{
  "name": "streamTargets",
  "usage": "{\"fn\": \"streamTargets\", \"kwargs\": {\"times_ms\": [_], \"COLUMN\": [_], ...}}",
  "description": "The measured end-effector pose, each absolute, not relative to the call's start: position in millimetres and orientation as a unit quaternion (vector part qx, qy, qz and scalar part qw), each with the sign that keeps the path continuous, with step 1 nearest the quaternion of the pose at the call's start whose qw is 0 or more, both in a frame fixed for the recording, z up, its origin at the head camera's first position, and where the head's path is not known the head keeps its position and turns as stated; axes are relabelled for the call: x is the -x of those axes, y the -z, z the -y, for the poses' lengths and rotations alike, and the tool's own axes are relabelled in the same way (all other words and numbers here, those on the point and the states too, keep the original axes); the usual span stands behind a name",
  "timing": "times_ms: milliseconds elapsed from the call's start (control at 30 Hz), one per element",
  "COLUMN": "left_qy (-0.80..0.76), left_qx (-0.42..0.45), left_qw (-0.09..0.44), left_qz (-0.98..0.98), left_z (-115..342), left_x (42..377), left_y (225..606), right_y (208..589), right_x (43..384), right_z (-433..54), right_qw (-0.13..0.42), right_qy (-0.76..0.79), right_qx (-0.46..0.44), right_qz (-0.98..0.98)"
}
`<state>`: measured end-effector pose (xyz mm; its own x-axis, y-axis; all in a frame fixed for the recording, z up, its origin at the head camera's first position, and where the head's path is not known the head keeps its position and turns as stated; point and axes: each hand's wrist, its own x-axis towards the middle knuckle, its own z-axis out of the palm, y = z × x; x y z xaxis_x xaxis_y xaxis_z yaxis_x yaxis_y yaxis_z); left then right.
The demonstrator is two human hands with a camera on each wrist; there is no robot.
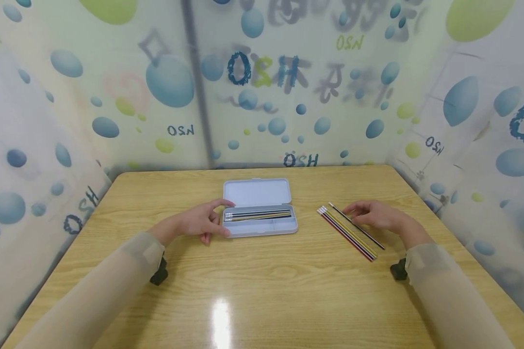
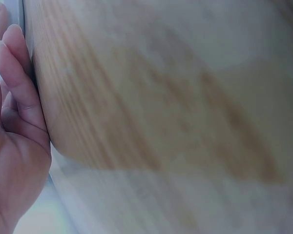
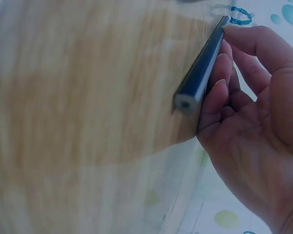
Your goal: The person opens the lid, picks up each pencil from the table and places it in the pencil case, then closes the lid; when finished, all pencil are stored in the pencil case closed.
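An open pale pencil case [image 1: 250, 232] lies on the table with several pencils [image 1: 262, 214] in its long compartment. My left hand [image 1: 201, 221] holds the case's left end, index finger at the back edge and thumb at the front. On the right, my right hand [image 1: 377, 215] pinches a dark pencil [image 1: 368, 237] between thumb and fingers, its flat unsharpened end toward the camera in the right wrist view. Just left of that pencil, several more pencils [image 1: 348, 233], red, black and yellow, lie side by side with their white ends away from me.
The wooden table [image 1: 279, 300] ends at a patterned curtain [image 1: 262, 121] behind and at both sides. The case's lid [image 1: 256, 192] lies folded back toward the far edge. A small smooth compartment [image 1: 284, 224] sits at the case's front right.
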<state>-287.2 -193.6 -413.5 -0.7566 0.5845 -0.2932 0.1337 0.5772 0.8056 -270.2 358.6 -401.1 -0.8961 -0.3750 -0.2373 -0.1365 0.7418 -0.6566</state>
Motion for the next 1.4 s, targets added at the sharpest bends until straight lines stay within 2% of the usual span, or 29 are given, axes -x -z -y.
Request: {"fn": "streamTargets", "kwargs": {"times_ms": [267, 800, 1133, 1400], "left_qy": [-0.414, -0.424, -0.421, -0.418], "left_qx": [-0.212, -0.215, -0.212, -0.208], "left_qw": [0.271, 0.280, 0.285, 0.283], "left_qz": [-0.842, -0.834, -0.835, -0.838], "left_z": [198.7, 194.9, 193.7, 194.3], "left_x": [286.0, 287.3, 288.0, 288.2], "left_y": [416.8, 415.2, 414.9, 414.1], "right_y": [400.5, 396.4, 394.0, 382.8], "right_x": [275.8, 273.1, 272.9, 274.9], "right_z": [-353.3, -350.0, -354.2, -340.5], "right_qw": [0.180, 0.127, 0.098, 0.063], "right_qy": [0.332, 0.265, 0.274, 0.296], "right_qx": [0.150, 0.139, 0.134, 0.175], "right_qz": [-0.913, -0.946, -0.947, -0.937]}}
